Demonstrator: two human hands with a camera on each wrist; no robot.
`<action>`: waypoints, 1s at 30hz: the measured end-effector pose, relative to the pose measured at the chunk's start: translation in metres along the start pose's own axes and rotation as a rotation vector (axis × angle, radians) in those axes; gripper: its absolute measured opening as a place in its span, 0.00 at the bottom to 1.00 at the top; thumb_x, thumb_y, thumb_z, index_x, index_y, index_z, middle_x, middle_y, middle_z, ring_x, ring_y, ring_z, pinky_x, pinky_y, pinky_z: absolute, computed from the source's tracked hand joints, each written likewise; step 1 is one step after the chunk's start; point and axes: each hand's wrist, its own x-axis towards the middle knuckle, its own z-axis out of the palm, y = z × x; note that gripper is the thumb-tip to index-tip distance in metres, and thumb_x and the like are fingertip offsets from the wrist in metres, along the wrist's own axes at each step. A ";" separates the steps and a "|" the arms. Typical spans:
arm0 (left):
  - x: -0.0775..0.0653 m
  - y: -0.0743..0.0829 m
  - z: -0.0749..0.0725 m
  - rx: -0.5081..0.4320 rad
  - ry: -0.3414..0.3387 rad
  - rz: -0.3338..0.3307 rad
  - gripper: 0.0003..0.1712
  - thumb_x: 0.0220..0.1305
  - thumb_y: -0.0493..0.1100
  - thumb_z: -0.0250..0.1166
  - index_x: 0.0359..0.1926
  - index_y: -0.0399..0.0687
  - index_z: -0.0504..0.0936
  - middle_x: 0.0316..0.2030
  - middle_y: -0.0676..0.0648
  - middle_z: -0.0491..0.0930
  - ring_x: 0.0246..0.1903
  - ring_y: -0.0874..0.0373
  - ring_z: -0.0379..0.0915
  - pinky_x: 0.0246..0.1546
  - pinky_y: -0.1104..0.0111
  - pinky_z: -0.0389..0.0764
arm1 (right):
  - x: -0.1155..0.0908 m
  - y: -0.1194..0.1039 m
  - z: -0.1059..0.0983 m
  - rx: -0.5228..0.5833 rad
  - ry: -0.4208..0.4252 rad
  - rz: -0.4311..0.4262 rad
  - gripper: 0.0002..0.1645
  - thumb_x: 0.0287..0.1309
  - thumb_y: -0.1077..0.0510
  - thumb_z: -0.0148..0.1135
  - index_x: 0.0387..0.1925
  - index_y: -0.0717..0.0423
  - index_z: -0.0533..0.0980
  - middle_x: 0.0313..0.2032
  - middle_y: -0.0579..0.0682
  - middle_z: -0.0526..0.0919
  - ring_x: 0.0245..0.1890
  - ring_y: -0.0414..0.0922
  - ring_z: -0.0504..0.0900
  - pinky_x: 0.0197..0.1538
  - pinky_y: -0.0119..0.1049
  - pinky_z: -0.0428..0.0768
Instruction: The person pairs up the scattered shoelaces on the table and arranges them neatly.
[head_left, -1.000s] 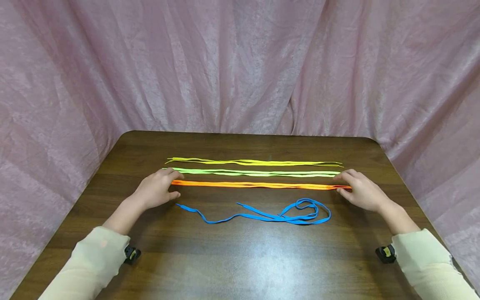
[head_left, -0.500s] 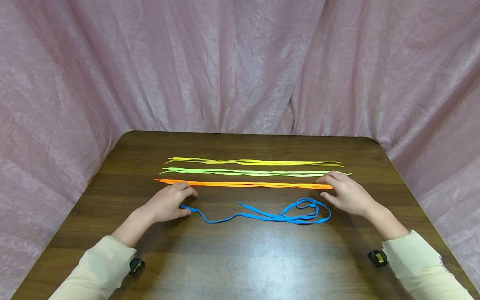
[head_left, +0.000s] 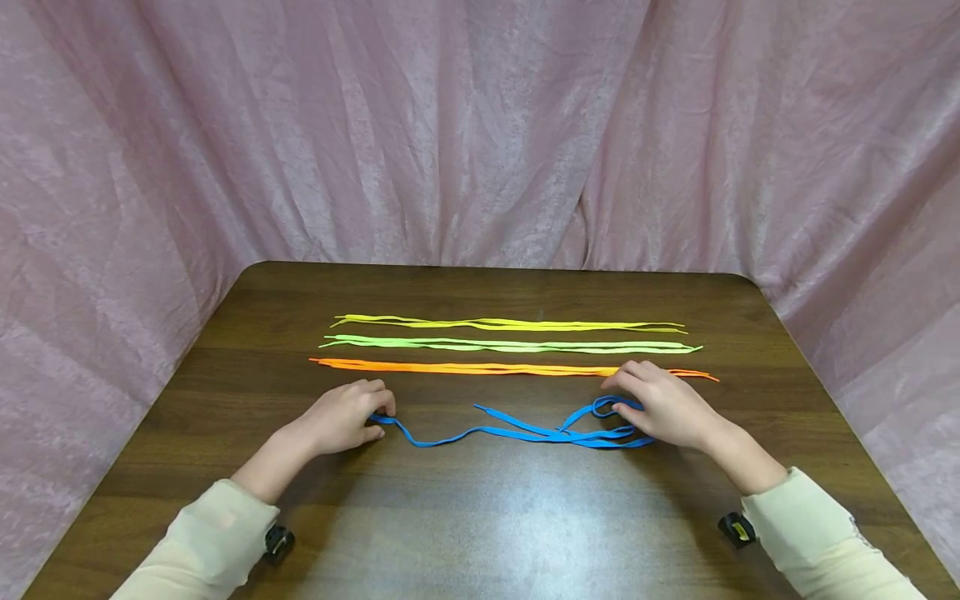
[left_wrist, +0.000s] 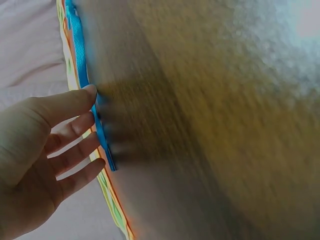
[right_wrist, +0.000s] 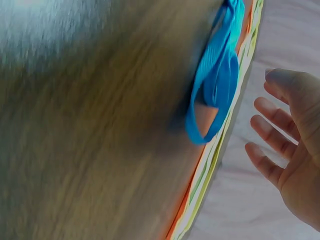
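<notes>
A blue shoelace [head_left: 442,441] lies loosely in front, its right part looped and crossed over itself. My left hand [head_left: 348,416] is at its left end; in the left wrist view the thumb and index finger of the left hand [left_wrist: 55,135] pinch the blue lace [left_wrist: 79,47] just short of its tip. Over the looped right end is my right hand [head_left: 663,406], fingers spread and bent slightly, hiding part of the loop. In the right wrist view, the right hand [right_wrist: 295,135] appears apart from the blue loop [right_wrist: 215,95], with nothing between thumb and fingers.
Behind the blue lace, an orange shoelace [head_left: 465,368], a light green one [head_left: 487,345] and a yellow one [head_left: 510,322] lie straight in parallel, each doubled. All rest on a brown wooden table [head_left: 480,292]. A pink curtain [head_left: 480,133] hangs behind the table.
Both hands have left the ends of the orange shoelace and come nearer. The left moved to the blue lace's left end and took it; the right moved left over the blue loop.
</notes>
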 end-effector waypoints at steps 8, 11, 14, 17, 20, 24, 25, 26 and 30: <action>0.001 -0.001 0.001 -0.023 -0.018 -0.002 0.13 0.47 0.37 0.71 0.23 0.55 0.73 0.23 0.58 0.67 0.24 0.64 0.61 0.24 0.73 0.65 | 0.004 -0.013 0.011 0.021 0.003 -0.085 0.14 0.45 0.59 0.69 0.37 0.51 0.78 0.33 0.43 0.77 0.32 0.36 0.71 0.35 0.34 0.72; 0.002 -0.001 0.001 -0.014 -0.011 -0.006 0.15 0.49 0.37 0.69 0.22 0.56 0.70 0.22 0.59 0.65 0.23 0.64 0.60 0.23 0.73 0.63 | 0.004 -0.018 0.013 0.032 -0.003 -0.079 0.14 0.45 0.58 0.69 0.37 0.50 0.78 0.33 0.42 0.77 0.33 0.36 0.72 0.35 0.33 0.73; 0.003 0.001 -0.002 -0.010 0.015 -0.008 0.14 0.51 0.37 0.67 0.23 0.56 0.69 0.22 0.59 0.65 0.23 0.65 0.60 0.23 0.73 0.63 | 0.003 -0.023 0.016 0.041 -0.011 -0.077 0.13 0.46 0.57 0.69 0.37 0.49 0.78 0.33 0.40 0.77 0.32 0.35 0.73 0.34 0.32 0.73; 0.003 0.004 -0.009 -0.028 0.050 -0.015 0.12 0.53 0.37 0.66 0.25 0.55 0.70 0.22 0.60 0.66 0.22 0.65 0.60 0.23 0.73 0.63 | 0.002 -0.027 0.020 0.047 -0.022 -0.082 0.12 0.46 0.56 0.69 0.36 0.48 0.77 0.32 0.39 0.76 0.31 0.34 0.71 0.33 0.30 0.72; 0.002 0.007 -0.019 -0.036 0.084 -0.034 0.13 0.54 0.37 0.65 0.25 0.55 0.69 0.20 0.61 0.66 0.20 0.66 0.60 0.21 0.73 0.62 | 0.003 -0.032 0.024 0.041 -0.039 -0.081 0.12 0.45 0.55 0.70 0.33 0.48 0.76 0.31 0.39 0.75 0.30 0.34 0.68 0.31 0.28 0.70; 0.002 0.009 -0.032 -0.024 0.145 -0.042 0.14 0.53 0.35 0.65 0.23 0.55 0.69 0.19 0.61 0.64 0.19 0.66 0.59 0.19 0.73 0.61 | 0.005 -0.037 0.029 0.020 -0.070 -0.086 0.11 0.45 0.53 0.70 0.30 0.47 0.75 0.28 0.39 0.73 0.28 0.34 0.65 0.30 0.27 0.68; 0.001 0.009 -0.035 -0.022 0.162 -0.041 0.14 0.53 0.35 0.65 0.24 0.55 0.69 0.19 0.61 0.64 0.19 0.66 0.59 0.19 0.73 0.61 | 0.005 -0.037 0.030 0.017 -0.075 -0.091 0.11 0.45 0.53 0.70 0.29 0.47 0.75 0.28 0.38 0.73 0.27 0.34 0.65 0.30 0.27 0.68; 0.001 0.009 -0.038 -0.022 0.176 -0.039 0.14 0.53 0.35 0.65 0.24 0.55 0.69 0.19 0.61 0.64 0.19 0.67 0.59 0.18 0.73 0.61 | 0.005 -0.038 0.031 0.015 -0.079 -0.096 0.11 0.45 0.53 0.69 0.29 0.47 0.74 0.27 0.39 0.73 0.27 0.34 0.65 0.30 0.27 0.68; -0.002 0.009 -0.047 -0.019 0.217 -0.036 0.13 0.53 0.33 0.65 0.25 0.54 0.70 0.20 0.60 0.66 0.20 0.66 0.60 0.19 0.73 0.62 | 0.005 -0.039 0.033 0.011 -0.090 -0.105 0.11 0.45 0.55 0.69 0.28 0.47 0.73 0.27 0.38 0.72 0.26 0.34 0.65 0.30 0.28 0.69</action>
